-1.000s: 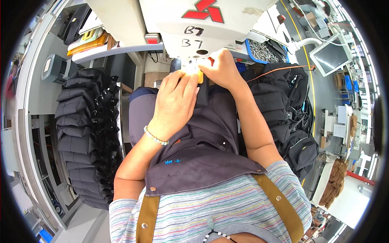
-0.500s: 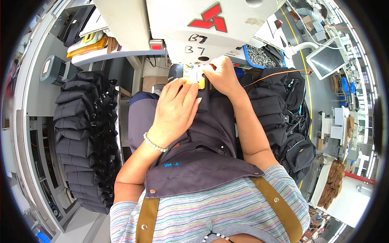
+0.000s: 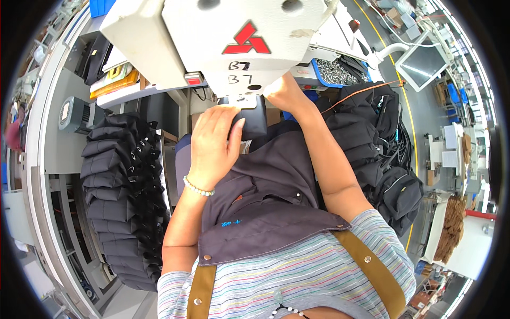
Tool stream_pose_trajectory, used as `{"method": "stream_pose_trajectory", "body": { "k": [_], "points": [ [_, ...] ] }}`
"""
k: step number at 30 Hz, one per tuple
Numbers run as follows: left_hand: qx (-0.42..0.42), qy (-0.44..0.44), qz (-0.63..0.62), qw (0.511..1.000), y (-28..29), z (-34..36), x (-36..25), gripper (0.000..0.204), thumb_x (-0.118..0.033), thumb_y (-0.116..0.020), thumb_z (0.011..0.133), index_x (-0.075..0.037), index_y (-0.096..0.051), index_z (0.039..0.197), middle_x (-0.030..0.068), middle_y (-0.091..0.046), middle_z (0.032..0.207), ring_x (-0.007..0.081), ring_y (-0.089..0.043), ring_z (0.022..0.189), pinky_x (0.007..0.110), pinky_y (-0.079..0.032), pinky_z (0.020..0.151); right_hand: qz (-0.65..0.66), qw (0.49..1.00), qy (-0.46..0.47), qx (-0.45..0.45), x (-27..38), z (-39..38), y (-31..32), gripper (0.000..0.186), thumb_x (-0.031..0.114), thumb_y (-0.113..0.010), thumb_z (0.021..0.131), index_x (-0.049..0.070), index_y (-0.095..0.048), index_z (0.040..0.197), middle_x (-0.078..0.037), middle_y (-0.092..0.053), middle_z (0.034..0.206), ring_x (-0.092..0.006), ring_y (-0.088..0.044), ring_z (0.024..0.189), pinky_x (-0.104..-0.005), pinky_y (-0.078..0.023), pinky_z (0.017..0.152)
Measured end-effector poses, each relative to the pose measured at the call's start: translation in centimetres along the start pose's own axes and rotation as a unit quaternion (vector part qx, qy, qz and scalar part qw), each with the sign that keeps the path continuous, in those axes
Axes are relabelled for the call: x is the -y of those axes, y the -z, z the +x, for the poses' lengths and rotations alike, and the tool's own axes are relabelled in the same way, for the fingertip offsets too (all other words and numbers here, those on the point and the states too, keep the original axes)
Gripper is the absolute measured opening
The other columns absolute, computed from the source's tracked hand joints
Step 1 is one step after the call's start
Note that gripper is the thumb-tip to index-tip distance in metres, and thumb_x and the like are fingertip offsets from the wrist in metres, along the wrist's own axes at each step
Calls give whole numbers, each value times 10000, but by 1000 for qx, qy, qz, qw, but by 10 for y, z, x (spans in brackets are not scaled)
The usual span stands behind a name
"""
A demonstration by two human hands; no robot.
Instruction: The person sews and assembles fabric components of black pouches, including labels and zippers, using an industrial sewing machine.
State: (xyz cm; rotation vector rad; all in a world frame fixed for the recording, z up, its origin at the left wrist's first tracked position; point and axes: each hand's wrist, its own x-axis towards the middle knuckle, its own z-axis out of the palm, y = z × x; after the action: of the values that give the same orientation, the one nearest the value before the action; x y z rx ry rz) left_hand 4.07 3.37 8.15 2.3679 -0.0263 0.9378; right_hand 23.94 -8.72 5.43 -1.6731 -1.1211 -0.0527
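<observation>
In front of me, below the white head of a sewing machine, hangs a dark, smooth black piece. A small metal plate shows at its upper edge, under the machine. My left hand is at the left side of the black piece, its thumb over the surface and its fingers bent at the edge by the plate. My right hand reaches up against the right side of the machine head, which hides its fingertips. What they touch there cannot be seen.
Black fabric pieces hang in a thick row at my left. More black bags and straps pile up at my right. A blue tray of metal rings, a screen on an arm and a red switch surround the machine.
My left hand has come off the lit spot under the machine and down to the left edge of the black piece, which shows more fully. The bright light there is gone. My view has shifted.
</observation>
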Motion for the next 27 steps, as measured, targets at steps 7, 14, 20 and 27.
{"method": "stream_pose_trajectory", "body": {
  "k": [7,14,20,27],
  "points": [
    [-13,51,-5,999,13,-1,14,150,-42,-639,927,-12,-690,1065,140,-699,1021,303,-673,962,364,-520,851,-13,998,3,59,-4,5,7,141,98,-649,780,23,-716,879,-163,-702,842,-338,-662,780,-398,-521,716],
    [-5,175,-97,980,22,-5,26,162,-23,-602,967,-10,-702,1094,43,-693,984,95,-607,840,252,-492,788,-53,997,19,46,7,1,11,162,112,-623,829,21,-721,921,-149,-712,860,-331,-666,789,-393,-525,725],
    [13,200,-155,967,6,-10,22,195,-100,-639,961,5,-666,1123,111,-678,1076,177,-658,894,308,-525,817,-12,998,-6,61,11,-8,14,202,77,-590,868,0,-712,1011,-158,-720,976,-295,-662,841,-364,-519,744],
    [20,191,-90,977,-10,-14,37,391,-136,-739,902,50,-611,1222,174,-629,1179,263,-643,1009,360,-506,918,151,964,-169,-139,5,-47,-6,134,104,-654,934,12,-637,1030,-15,-568,908,-96,-562,835,-247,-481,742]
  ]
}}
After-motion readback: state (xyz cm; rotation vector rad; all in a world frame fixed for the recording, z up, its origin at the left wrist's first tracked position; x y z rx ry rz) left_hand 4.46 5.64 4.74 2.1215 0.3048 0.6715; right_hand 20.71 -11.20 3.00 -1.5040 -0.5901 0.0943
